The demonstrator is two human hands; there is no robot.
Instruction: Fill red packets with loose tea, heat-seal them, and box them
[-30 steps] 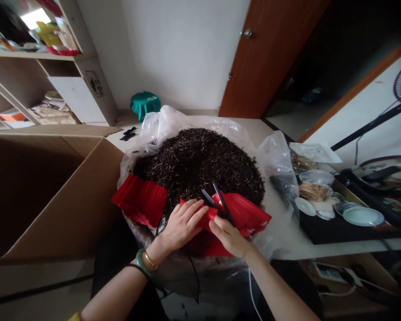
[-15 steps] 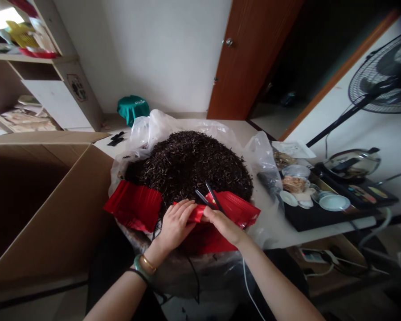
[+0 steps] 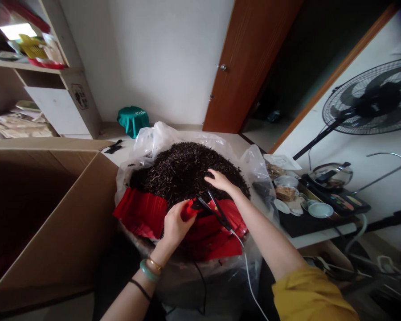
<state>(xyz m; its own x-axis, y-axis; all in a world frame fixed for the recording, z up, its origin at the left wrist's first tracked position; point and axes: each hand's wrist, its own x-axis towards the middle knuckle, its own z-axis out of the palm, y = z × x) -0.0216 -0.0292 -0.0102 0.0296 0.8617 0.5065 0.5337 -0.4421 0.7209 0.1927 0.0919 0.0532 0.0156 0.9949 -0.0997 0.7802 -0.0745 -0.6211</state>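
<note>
Over black tea (image 3: 183,171), two hands (image 3: 176,227) (image 3: 221,180), several red packets (image 3: 140,211)

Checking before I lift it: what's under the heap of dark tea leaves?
A clear plastic bag holds the heap of dark tea leaves, showing at its far edges. Red packets lie along its near edge. Its bottom and anything beneath are hidden.
</note>
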